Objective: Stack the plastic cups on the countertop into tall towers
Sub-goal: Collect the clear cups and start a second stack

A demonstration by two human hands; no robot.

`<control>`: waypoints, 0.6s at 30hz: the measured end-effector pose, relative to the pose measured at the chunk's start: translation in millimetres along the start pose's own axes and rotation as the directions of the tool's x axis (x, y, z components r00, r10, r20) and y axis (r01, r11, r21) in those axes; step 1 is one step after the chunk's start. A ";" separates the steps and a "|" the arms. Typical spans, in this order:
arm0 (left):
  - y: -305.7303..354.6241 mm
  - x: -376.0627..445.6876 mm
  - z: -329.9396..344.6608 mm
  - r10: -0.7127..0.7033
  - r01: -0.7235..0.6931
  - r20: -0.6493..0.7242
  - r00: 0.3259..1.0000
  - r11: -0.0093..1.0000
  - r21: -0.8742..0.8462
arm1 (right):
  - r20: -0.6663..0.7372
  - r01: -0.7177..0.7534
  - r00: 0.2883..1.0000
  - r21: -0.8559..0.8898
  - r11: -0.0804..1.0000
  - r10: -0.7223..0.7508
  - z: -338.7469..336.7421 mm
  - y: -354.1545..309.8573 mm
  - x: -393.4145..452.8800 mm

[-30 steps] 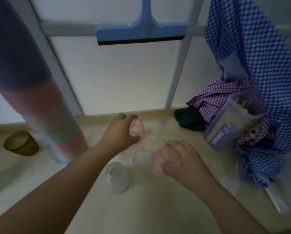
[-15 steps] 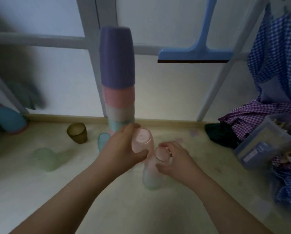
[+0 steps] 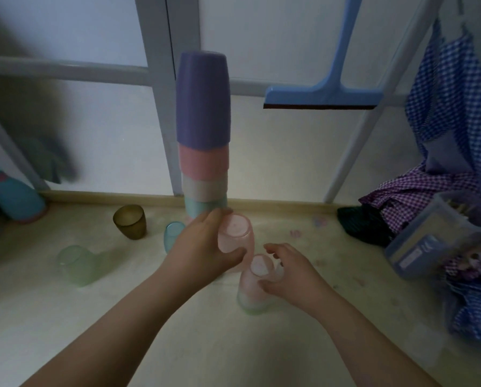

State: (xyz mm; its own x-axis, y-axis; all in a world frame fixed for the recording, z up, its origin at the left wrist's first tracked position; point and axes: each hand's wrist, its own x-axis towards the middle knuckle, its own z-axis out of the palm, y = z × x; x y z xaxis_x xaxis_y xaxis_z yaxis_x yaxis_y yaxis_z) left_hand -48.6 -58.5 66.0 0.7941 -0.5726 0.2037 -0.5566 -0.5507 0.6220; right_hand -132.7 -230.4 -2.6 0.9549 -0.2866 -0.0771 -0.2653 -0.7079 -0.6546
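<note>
The left hand (image 3: 205,247) wraps its fingers and thumb round an inverted translucent pink cup (image 3: 236,237), held just behind and to the left of the short stack (image 3: 254,286); that stack, a pink cup nested over a pale green one, stands on the countertop (image 3: 177,331) in front of the tall tower (image 3: 204,135); the right hand (image 3: 289,270) steadies the stack's upper cup, thumb and curled fingers pinching its sides. These cups look thin, light and smooth, so likely slippery and easily tipped; a hold round the side wall near the closed base seems best, pressing gently, since the plastic may flex. Left of the tower sit an amber cup (image 3: 129,222), a blue cup (image 3: 173,236) and a green cup (image 3: 77,265), unstacked.
</note>
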 end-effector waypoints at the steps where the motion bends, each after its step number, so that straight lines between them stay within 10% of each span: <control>1: 4.3 2.9 1.9 0.019 -0.019 0.002 1.000 1.000 -0.006 | -0.024 -0.003 1.000 0.004 1.000 0.003 -4.0 1.7 -2.7; 18: 9.1 -2.7 68.8 0.016 -0.032 0.219 0.976 0.997 0.067 | -0.081 -0.082 0.994 -0.116 0.990 0.073 -29.2 55.5 -44.5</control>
State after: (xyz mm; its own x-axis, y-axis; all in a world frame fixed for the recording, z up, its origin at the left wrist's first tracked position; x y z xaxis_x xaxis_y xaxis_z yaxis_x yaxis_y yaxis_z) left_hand -72.5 -103.8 19.1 0.7121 -0.7008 0.0431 -0.5966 -0.5716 0.5633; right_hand -193.8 -275.8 -13.6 0.9192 -0.3887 -0.0634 -0.3563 -0.7521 -0.5544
